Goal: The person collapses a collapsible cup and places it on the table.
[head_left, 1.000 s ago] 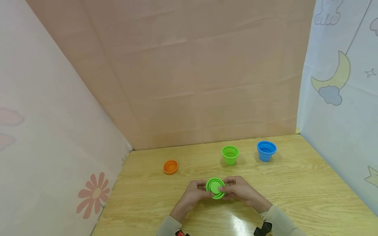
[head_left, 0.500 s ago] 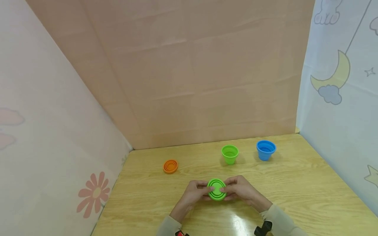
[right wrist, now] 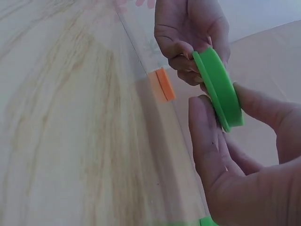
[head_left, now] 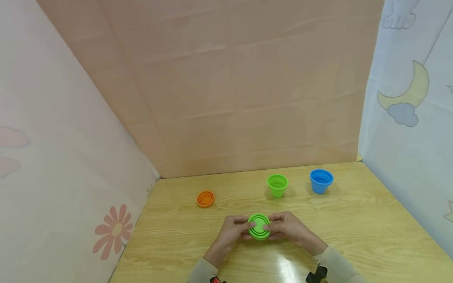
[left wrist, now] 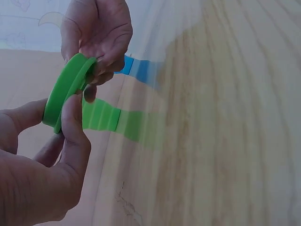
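A green collapsible cup (head_left: 259, 232), folded into a flat ringed disc, is held off the table between both hands. My left hand (head_left: 228, 232) pinches its left side, thumb on the round middle face and fingers behind. From the other side my right hand (head_left: 289, 229) grips it the same way, thumb pressing near the centre. In the left wrist view the flattened cup (left wrist: 66, 92) appears edge-on between the two hands. The right wrist view also shows the disc (right wrist: 220, 89) from its edge, with thumbs and fingers on opposite faces.
Beyond the hands stands an expanded green cup (head_left: 277, 186), and right of it an expanded blue cup (head_left: 321, 182). A flattened orange cup (head_left: 205, 199) lies at the left on the wooden table (head_left: 170, 239). Fabric walls border the back and both sides.
My left thumb has moved from the lower rim onto the middle of the green disc. The disc has turned slightly and now faces up more evenly. The other cups stay put.
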`<action>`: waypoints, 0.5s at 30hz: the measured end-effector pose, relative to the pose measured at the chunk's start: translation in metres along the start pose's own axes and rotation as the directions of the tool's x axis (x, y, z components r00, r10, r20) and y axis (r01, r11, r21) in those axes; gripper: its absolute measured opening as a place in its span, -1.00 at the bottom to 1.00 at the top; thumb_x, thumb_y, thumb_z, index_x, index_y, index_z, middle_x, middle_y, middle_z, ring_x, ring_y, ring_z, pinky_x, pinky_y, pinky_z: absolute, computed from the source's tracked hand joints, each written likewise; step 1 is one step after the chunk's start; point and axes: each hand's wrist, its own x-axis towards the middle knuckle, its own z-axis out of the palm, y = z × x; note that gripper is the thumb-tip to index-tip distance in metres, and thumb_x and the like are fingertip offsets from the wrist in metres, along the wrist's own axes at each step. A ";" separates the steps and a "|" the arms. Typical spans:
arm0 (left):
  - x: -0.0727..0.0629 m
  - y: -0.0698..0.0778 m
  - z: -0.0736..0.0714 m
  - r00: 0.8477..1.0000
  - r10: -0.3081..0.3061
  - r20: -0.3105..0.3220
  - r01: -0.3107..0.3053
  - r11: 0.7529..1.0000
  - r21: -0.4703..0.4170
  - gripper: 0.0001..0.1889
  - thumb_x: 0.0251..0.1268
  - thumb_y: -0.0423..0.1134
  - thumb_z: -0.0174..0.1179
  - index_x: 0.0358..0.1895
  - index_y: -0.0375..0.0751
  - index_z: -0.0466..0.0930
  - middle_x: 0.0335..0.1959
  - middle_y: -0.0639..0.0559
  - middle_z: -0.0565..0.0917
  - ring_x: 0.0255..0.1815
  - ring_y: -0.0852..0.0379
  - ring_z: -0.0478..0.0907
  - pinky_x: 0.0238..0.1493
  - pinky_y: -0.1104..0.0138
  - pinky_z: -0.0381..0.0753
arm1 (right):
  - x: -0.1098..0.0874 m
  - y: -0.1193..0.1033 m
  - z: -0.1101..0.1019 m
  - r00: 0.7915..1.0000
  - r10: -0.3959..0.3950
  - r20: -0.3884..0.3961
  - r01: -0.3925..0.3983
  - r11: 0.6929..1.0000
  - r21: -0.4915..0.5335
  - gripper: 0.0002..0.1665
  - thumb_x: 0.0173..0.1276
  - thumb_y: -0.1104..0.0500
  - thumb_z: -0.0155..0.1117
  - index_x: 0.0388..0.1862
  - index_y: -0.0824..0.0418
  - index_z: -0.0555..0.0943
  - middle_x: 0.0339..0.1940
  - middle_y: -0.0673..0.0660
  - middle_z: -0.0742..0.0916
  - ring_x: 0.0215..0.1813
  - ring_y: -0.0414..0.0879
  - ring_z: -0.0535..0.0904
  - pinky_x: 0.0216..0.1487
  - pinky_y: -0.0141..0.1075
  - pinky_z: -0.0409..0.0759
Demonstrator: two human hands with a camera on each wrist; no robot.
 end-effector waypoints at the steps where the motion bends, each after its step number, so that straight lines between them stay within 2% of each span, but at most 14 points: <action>1: 0.000 -0.001 -0.001 1.000 -0.002 0.004 0.002 1.000 -0.002 -0.68 0.32 -0.27 0.46 0.05 -0.39 0.76 -0.18 -0.12 0.84 -0.32 0.18 0.79 -0.28 0.37 0.85 | 0.000 0.001 0.000 1.000 -0.006 0.005 0.006 1.000 0.000 -0.30 0.44 0.19 0.43 0.38 0.58 0.46 -0.09 0.13 0.85 -0.07 -0.09 0.82 0.06 -0.11 0.85; 4: -0.001 -0.003 -0.004 1.000 -0.024 0.016 0.024 0.999 -0.032 -0.68 0.34 -0.26 0.45 0.06 -0.39 0.75 -0.19 -0.09 0.84 -0.29 0.18 0.79 -0.24 0.36 0.85 | 0.000 0.002 0.001 0.999 -0.045 0.014 0.046 0.998 -0.032 -0.18 0.41 0.18 0.46 0.48 0.55 0.36 0.07 0.24 0.81 0.01 -0.08 0.80 0.08 -0.14 0.84; 9: -0.003 -0.004 -0.009 0.998 -0.045 0.033 0.048 0.996 -0.076 -0.68 0.38 -0.24 0.42 0.05 -0.39 0.75 -0.19 -0.08 0.84 -0.26 0.15 0.82 -0.20 0.36 0.86 | 0.002 0.002 0.002 0.991 -0.123 0.047 0.128 0.986 -0.110 -0.10 0.39 0.18 0.49 0.58 0.43 0.30 0.46 0.44 0.56 0.19 -0.01 0.73 0.10 -0.27 0.79; 11: -0.003 -0.002 -0.011 0.998 -0.051 0.041 0.055 0.994 -0.099 -0.68 0.38 -0.23 0.42 0.05 -0.40 0.75 -0.19 -0.08 0.84 -0.24 0.15 0.82 -0.19 0.37 0.85 | 0.003 0.002 0.003 0.986 -0.152 0.062 0.159 0.977 -0.139 -0.08 0.38 0.20 0.50 0.60 0.40 0.30 0.51 0.46 0.50 0.23 0.04 0.71 0.14 -0.28 0.74; 15: -0.003 0.001 -0.013 0.997 -0.043 0.057 0.051 0.990 -0.134 -0.67 0.40 -0.23 0.40 0.06 -0.42 0.74 -0.19 -0.07 0.84 -0.23 0.14 0.82 -0.18 0.38 0.85 | 0.004 0.000 0.002 0.976 -0.199 0.086 0.212 0.958 -0.192 -0.11 0.37 0.20 0.51 0.60 0.31 0.35 0.50 0.41 0.54 0.26 0.08 0.64 0.23 -0.18 0.65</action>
